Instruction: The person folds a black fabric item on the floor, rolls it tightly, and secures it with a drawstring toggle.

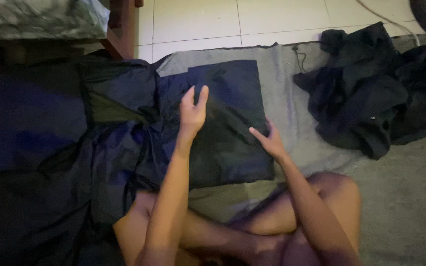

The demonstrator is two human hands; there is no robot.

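Sitting cross-legged on a grey blanket [292,93] on the tiled floor, mid-fold by the look of it: a dark navy garment [223,123] lies squared up in front of the knees, its left part spilling into bunched fabric. Left hand [193,111] rests flat and open on top, right hand [270,140] presses the right edge, fingers spread, neither clutching anything. Probably the loose left side needs tucking over. A crumpled black clothes pile [375,93] waits far right.

There is one view only, from a camera on the person's head. It looks steeply down and forward over the crossed legs onto the grey blanket [292,98], close in, with the tiled floor [198,24] along the frame's top edge.
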